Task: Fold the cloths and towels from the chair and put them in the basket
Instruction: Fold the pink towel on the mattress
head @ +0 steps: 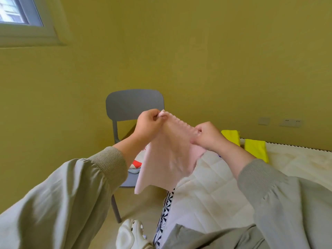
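Pink towel (167,159) pinched between 2 hands

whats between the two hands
In the head view, the top edge of the pink towel stretches between the left hand and the right hand, each pinching a corner.

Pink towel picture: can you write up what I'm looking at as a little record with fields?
Held item: pink towel, hanging down from its top edge
Left hand: pinches one top corner
Right hand: pinches the other top corner
Chair: grey, behind the towel, with more cloths on its seat
Bed: quilted white, on the right, with yellow cloths at its far end
Basket: not in view
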`<state>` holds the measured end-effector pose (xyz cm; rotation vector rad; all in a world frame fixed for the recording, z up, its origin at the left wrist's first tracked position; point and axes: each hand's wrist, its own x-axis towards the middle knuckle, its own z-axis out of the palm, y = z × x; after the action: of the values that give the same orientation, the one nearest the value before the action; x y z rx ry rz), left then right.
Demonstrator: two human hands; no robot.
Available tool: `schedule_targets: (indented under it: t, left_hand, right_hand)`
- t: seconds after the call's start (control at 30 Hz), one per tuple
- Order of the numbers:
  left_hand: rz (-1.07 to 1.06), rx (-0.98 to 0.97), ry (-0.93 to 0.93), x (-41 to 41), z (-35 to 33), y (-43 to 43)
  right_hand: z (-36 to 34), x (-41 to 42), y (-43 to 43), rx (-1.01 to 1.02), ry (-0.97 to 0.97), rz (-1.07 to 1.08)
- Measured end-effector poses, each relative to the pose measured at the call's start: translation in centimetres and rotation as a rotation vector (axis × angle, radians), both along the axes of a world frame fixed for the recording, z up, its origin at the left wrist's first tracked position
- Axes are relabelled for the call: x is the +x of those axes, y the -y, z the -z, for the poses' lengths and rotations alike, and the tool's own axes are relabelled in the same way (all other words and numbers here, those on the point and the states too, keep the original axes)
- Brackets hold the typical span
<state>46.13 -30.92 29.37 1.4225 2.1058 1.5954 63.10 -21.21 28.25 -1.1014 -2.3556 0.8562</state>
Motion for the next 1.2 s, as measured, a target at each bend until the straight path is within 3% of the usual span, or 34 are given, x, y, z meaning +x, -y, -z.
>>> schedule_targets:
  t: [0.07,0.17,0.4,0.83,0.93,1.03,1.2]
  left_hand:
    - [-0.091,0.034,-0.003,-0.7,-0.1,0.7]
    - [-0.171,0.045,0.053,-1.7,-0.2,1.8]
    - [-0.156,0.001,0.244,-2.6,0.1,3.0]
    - [0.043,-0.081,0.399,-1.8,1.3,3.3]
    - [0.016,-0.032,0.253,-1.7,1.0,3.3]
    - [0.039,-0.035,-0.018,-1.4,0.2,3.8]
    - [0.026,-0.077,-0.728,-1.2,-0.1,4.7]
  right_hand:
    - [0.2,0.4,-0.4,-0.011,-0.007,0.093]
    - [0.5,0.4,-0.4,-0.064,-0.234,0.202]
    - [-0.5,-0.1,0.6,-0.622,-0.789,0.097]
    - [0.0,2.2,0.8,-0.574,-0.770,0.097]
    - [-0.2,2.5,0.7,-0.482,-0.755,0.160]
    - [-0.3,2.6,0.5,-0.351,-0.725,0.216]
    - [-0.8,2.8,0.4,-0.162,-0.668,0.239]
